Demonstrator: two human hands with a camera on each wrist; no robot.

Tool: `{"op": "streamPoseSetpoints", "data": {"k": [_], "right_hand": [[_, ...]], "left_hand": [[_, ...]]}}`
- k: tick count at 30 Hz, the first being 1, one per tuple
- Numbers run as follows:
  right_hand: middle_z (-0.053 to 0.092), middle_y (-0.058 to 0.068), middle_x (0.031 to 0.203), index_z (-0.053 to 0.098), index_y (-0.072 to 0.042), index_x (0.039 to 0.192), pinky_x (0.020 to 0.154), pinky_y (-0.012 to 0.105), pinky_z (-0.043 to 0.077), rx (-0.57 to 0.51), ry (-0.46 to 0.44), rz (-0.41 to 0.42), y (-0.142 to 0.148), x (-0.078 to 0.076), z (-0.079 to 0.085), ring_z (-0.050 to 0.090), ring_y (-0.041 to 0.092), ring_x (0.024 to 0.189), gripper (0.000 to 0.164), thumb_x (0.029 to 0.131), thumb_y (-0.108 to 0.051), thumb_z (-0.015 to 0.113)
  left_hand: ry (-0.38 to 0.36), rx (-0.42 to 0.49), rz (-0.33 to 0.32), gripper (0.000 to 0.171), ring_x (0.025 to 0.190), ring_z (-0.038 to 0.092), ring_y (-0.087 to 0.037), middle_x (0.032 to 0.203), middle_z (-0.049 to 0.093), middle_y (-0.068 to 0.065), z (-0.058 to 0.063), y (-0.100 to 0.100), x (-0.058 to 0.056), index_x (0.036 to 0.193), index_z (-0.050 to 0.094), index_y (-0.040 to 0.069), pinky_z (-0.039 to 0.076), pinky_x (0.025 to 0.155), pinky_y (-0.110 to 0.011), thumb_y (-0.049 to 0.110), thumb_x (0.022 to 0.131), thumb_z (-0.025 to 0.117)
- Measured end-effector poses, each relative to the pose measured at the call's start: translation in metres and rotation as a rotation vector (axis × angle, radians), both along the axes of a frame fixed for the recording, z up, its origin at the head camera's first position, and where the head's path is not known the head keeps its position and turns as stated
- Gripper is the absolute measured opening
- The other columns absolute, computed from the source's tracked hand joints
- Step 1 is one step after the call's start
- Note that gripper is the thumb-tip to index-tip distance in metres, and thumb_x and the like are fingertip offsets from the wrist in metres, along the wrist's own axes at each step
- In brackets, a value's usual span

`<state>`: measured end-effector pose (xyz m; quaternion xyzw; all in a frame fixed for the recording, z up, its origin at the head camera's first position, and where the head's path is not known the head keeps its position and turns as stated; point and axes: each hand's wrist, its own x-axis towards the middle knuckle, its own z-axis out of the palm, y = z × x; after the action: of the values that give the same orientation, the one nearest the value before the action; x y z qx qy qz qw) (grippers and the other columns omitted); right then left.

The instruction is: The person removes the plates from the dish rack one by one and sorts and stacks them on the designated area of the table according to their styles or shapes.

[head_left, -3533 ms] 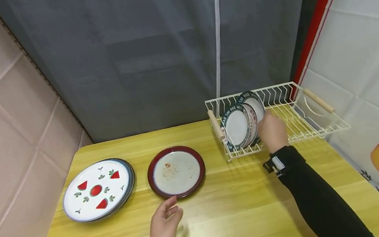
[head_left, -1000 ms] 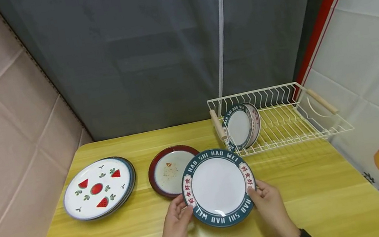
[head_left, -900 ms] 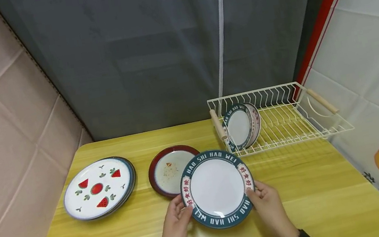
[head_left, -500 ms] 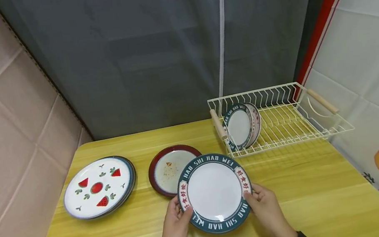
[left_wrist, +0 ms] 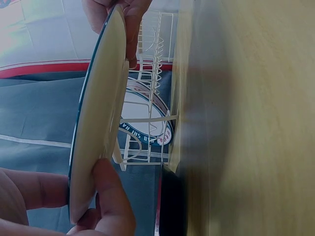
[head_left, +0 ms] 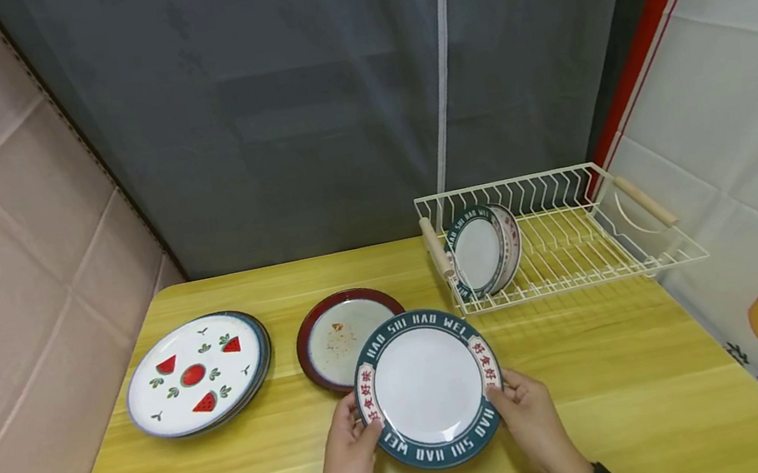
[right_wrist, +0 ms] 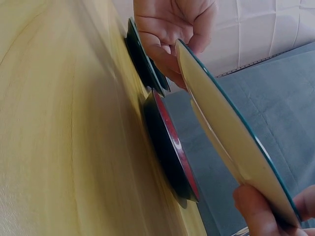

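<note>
Between my two hands is a white plate (head_left: pixel 430 384) with a dark green lettered rim, raised above the table and tilted toward me. My left hand (head_left: pixel 345 458) pinches its left edge, thumb on the face. On the opposite edge my right hand (head_left: pixel 536 422) grips it the same way. In the left wrist view the plate's pale underside (left_wrist: pixel 101 103) faces the table, with fingers beneath it. Partly covered by the held plate, a maroon-rimmed plate (head_left: pixel 339 353) with crumbs or food stains on it lies on the table.
Stacked plates (head_left: pixel 194 376), the top one watermelon-patterned, lie at the left. A cream wire dish rack (head_left: pixel 569 237) with wooden handles stands back right, plates (head_left: pixel 479 253) upright in its left end. A grey curtain (head_left: pixel 297 116) hangs behind the wooden table (head_left: pixel 643 393).
My right hand has taken a green-rimmed plate from the rack and brought it to the middle, where my left hand also grips it. Over the last second the plate has lowered slightly toward me.
</note>
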<state>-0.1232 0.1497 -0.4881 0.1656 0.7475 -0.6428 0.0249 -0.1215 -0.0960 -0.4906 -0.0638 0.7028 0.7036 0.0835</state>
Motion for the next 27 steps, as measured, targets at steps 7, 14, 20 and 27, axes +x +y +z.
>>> {"op": "streamPoseSetpoints", "data": {"k": [7, 14, 20, 27], "right_hand": [[0.072, 0.011, 0.089, 0.051, 0.007, 0.138, 0.048, 0.022, 0.043, -0.016, -0.01, 0.001, 0.0012, 0.0004, -0.0004, 0.051, 0.011, 0.061, 0.042, 0.098, -0.004, 0.055], [0.072, 0.007, 0.09, 0.051, 0.003, 0.139, 0.053, 0.025, 0.048, -0.024, -0.05, -0.002, 0.002, -0.0002, 0.001, 0.053, 0.013, 0.065, 0.042, 0.098, -0.008, 0.056], [0.073, 0.01, 0.095, 0.053, 0.004, 0.137, 0.057, 0.025, 0.052, -0.045, -0.037, -0.007, 0.0013, 0.0001, 0.0014, 0.059, 0.014, 0.071, 0.04, 0.098, -0.007, 0.056], [0.073, 0.013, 0.102, 0.053, 0.006, 0.136, 0.058, 0.024, 0.053, -0.071, -0.011, -0.003, 0.0001, 0.0014, 0.001, 0.061, 0.013, 0.073, 0.04, 0.099, -0.009, 0.056]], "left_hand": [[-0.031, 0.006, 0.007, 0.051, 0.111, 0.058, -0.022, 0.133, 0.05, -0.022, -0.0002, 0.0001, 0.0009, 0.145, 0.035, -0.004, 0.056, 0.092, -0.031, -0.005, 0.096, 0.05], [-0.034, 0.009, 0.061, 0.05, 0.098, 0.06, -0.018, 0.127, 0.053, -0.021, -0.0011, 0.0009, 0.0026, 0.143, 0.039, -0.004, 0.057, 0.08, -0.029, -0.004, 0.095, 0.053], [-0.034, 0.034, 0.093, 0.05, 0.096, 0.06, -0.018, 0.126, 0.054, -0.021, -0.0007, 0.0013, 0.0036, 0.143, 0.041, -0.004, 0.057, 0.076, -0.027, -0.003, 0.096, 0.054], [-0.044, 0.068, 0.103, 0.051, 0.095, 0.06, -0.017, 0.128, 0.054, -0.021, -0.0009, 0.001, 0.0041, 0.145, 0.038, -0.004, 0.057, 0.077, -0.027, -0.001, 0.097, 0.055]]}}
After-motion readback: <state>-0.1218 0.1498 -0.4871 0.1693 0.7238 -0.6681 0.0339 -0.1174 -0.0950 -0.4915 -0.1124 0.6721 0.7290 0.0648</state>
